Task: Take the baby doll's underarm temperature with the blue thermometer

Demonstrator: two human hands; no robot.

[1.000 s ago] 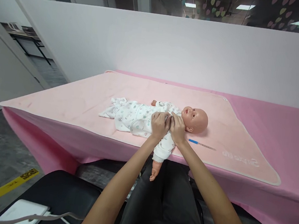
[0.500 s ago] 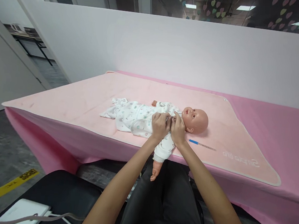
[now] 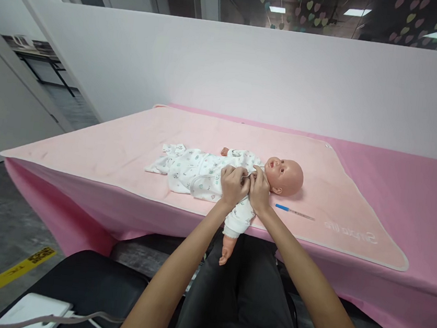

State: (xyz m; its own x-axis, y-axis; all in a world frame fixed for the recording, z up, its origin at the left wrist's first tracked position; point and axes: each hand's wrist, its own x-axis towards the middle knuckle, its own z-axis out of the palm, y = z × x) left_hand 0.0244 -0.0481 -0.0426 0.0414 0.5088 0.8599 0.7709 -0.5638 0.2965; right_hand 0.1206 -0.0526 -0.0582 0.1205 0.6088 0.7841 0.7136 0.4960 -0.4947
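Note:
A baby doll (image 3: 291, 177) lies on its back with its head to the right, dressed in a white printed romper (image 3: 196, 169). At the chest, just below the doll's chin, my left hand (image 3: 234, 185) is closed with its fingertips pinching the romper's front. My right hand (image 3: 258, 189) pinches the fabric close beside it, nearer the head. A thin pale strip seems to run between the fingertips; the fingers hide most of it. The doll's near arm hangs over the table edge below my wrists.
A thin stick with a blue end (image 3: 282, 207), possibly a thermometer, lies right of my right wrist on the peach mat (image 3: 360, 201). Pink cloth (image 3: 430, 209) covers the table beneath. A black chair (image 3: 95, 276) with a white cabled box (image 3: 34, 311) stands at lower left.
My fingertips have shifted slightly at the romper's chest, and a bit of pale strip shows between them. The whole view has drifted slightly; the doll lies as before.

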